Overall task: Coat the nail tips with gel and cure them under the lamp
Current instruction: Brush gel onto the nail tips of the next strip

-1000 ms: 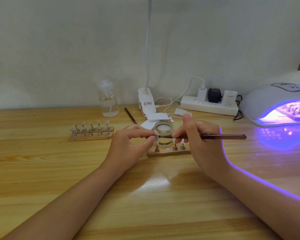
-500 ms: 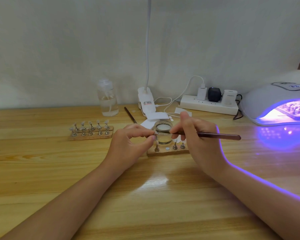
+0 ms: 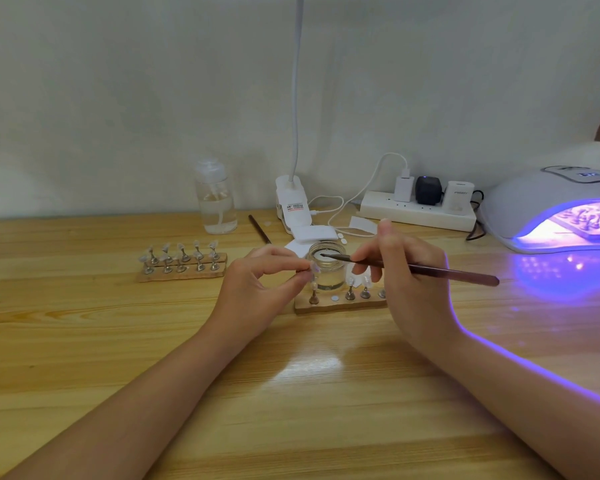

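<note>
My left hand (image 3: 260, 285) pinches a clear nail tip on its small metal stand (image 3: 313, 271) just left of an open glass gel jar (image 3: 327, 266). My right hand (image 3: 406, 271) grips a dark brown brush (image 3: 430, 270), whose tip reaches over the jar's mouth. In front of the jar lies a wooden holder strip (image 3: 340, 304) with a few nail tips on stands. A second wooden strip (image 3: 182, 261) with several nail tips stands to the left. At the far right the white curing lamp (image 3: 548, 206) glows violet, with a strip of tips inside it.
A clear pump bottle (image 3: 216, 199) stands at the back of the wooden table (image 3: 291, 393). A white clip lamp (image 3: 291, 202), a power strip (image 3: 420, 211) with plugs and cables, white pads (image 3: 314, 235) and a spare brush (image 3: 260, 229) lie behind the jar.
My right hand has swung the brush so its tip moved up over the jar's mouth. My left hand has stayed put, still pinching the nail tip.
</note>
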`<state>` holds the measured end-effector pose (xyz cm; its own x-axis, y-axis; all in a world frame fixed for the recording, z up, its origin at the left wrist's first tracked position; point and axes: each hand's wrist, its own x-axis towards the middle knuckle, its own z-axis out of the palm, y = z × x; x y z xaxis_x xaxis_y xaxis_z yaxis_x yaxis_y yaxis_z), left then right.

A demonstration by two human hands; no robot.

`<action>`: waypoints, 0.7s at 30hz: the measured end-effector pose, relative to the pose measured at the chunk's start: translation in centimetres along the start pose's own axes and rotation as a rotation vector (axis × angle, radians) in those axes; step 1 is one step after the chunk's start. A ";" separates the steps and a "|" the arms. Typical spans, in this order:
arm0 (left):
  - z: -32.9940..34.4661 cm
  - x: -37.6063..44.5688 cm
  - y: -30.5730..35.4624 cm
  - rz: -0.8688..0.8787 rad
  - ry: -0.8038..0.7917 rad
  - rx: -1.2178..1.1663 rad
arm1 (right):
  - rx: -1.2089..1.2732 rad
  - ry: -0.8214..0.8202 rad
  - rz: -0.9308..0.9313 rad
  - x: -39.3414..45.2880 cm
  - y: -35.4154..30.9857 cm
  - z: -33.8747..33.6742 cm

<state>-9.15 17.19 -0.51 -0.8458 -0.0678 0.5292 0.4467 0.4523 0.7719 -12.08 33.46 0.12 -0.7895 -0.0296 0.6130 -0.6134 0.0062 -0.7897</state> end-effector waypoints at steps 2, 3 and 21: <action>0.0 0.0 -0.1 0.012 0.005 0.001 | -0.011 -0.003 -0.001 -0.1 0.1 0.1; 0.0 0.1 -0.2 0.016 0.009 0.000 | -0.019 -0.006 -0.009 -0.1 0.1 0.1; 0.0 0.2 -0.7 -0.009 0.038 0.005 | -0.131 -0.112 -0.210 -0.8 0.4 0.5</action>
<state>-9.62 16.83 -0.94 -0.8378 -0.1059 0.5357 0.4379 0.4557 0.7749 -11.69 33.01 -0.70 -0.6421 -0.1539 0.7510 -0.7666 0.1177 -0.6313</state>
